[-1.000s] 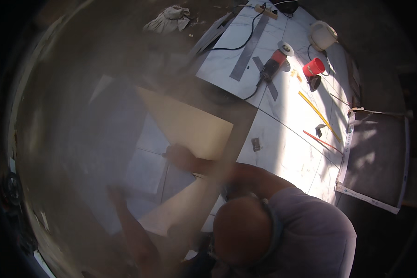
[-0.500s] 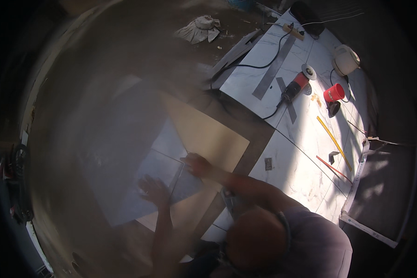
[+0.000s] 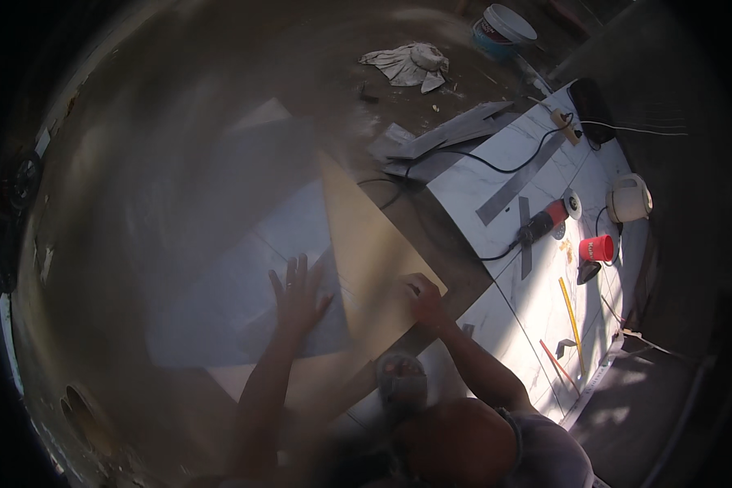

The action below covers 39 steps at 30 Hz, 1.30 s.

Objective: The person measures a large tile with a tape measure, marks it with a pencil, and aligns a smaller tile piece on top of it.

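Through haze, my left hand (image 3: pixel 299 301) lies with fingers spread on a pale grey tile (image 3: pixel 244 309) that rests diagonally over a cream board (image 3: pixel 358 244). My right hand (image 3: pixel 421 301) is closed near the board's right corner, fingers curled around something small that I cannot make out. Faint straight lines cross the pale surface beside my left hand. The left part of the tile is blurred by the haze.
Right, a white marble-look tiled surface (image 3: pixel 480 171) bears an angle grinder (image 3: pixel 545 224), red cup (image 3: pixel 596 248), cream kettle (image 3: pixel 629 198), yellow rule (image 3: pixel 569 313) and power strip (image 3: pixel 567 128). Behind lie grey offcuts (image 3: pixel 439 134), a crumpled cloth (image 3: pixel 403 65) and a bucket (image 3: pixel 503 28).
My left hand has moved up and right onto the tile, fingers now spread. My right hand has shifted from the tile's edge to the board's right corner. The view has swung, showing more floor behind.
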Available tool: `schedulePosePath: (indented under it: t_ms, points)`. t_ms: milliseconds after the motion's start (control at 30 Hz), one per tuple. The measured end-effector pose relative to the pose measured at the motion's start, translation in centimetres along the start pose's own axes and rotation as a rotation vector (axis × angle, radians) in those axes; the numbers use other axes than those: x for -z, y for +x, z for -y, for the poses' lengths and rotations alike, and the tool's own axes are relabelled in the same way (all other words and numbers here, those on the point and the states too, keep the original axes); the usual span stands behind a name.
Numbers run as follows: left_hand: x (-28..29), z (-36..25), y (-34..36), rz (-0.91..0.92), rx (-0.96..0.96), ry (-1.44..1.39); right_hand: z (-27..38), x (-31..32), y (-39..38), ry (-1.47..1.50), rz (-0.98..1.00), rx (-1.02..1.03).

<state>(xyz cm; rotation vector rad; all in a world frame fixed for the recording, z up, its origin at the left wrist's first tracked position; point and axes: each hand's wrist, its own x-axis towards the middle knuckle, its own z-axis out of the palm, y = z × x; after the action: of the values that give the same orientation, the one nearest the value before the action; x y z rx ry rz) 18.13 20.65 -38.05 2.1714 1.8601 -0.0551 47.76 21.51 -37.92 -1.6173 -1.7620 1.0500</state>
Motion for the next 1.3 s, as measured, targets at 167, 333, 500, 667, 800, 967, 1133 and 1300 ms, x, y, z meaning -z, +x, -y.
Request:
schedulePosePath:
  t_ms: [167,333,500,667,800,967,1133,1300]
  points:
    - [-0.1,0.0,1.4,0.072,0.075,-0.009,-1.2,5.9,7.7,-0.136,-0.131,0.002]
    - [-0.8,0.4,1.2,0.003,0.093,-0.046,-3.7,9.5,18.8,-0.564,-0.074,0.21]
    - [-0.8,0.0,2.3,0.008,0.106,-0.126,-4.5,9.8,29.3,-1.069,0.101,0.152]
    - [-0.7,0.6,1.9,0.0,0.15,-0.136,-3.6,7.4,33.5,-1.28,0.566,-0.277]
    - [-0.6,1.0,1.4,-0.023,0.137,-0.145,-3.5,6.1,34.4,-1.341,0.643,-0.231]
    - [-1.6,1.1,1.6,-0.047,0.116,-0.167,-4.6,6.7,34.8,-1.403,0.728,-0.067]
    - [-1.5,1.0,1.3,-0.012,0.115,-0.174,-5.0,7.3,35.0,-1.358,0.641,0.194]
    - [-1.3,0.9,1.8,-0.052,0.108,-0.147,-7.9,7.7,34.1,-1.486,0.541,0.372]
